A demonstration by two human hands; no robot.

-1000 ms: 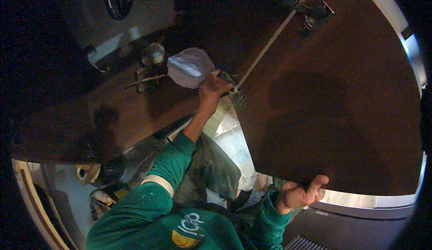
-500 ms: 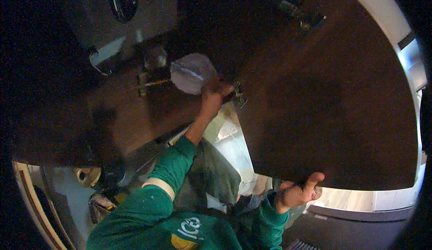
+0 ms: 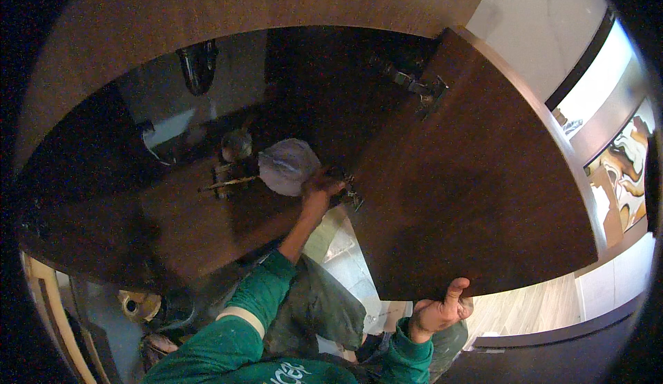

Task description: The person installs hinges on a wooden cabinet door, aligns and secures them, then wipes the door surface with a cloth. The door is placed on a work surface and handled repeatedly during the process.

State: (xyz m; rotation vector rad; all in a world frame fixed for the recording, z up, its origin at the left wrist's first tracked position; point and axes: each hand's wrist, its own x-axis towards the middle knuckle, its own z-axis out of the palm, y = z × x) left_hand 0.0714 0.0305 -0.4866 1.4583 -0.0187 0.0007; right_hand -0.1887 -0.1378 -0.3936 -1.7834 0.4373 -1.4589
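Observation:
A dark brown wooden cabinet door [image 3: 476, 197] hangs open to the right. At its bottom edge is my right hand [image 3: 438, 311], thumb up against the panel and fingers partly hidden below, closed on the door. My left hand [image 3: 319, 192] reaches into the cabinet beside the lower hinge [image 3: 353, 194]. Its fingers look closed by the hinge, but shadow hides what they hold, if anything. A pale, round, crumpled piece [image 3: 288, 166] lies directly beyond my left hand. The upper hinge [image 3: 431, 94] shows near the door's top.
Inside the dark cabinet are a black drain pipe [image 3: 199, 70], a small roundish container [image 3: 237, 146] and a thin stick [image 3: 231, 183]. The brown cabinet front [image 3: 276, 1] spans above. A brassy round object [image 3: 138, 306] stands at lower left.
My view has tilted up, so the cabinet front shows above and the picture is brighter. Both hands keep their places at the lower hinge and the door's bottom edge.

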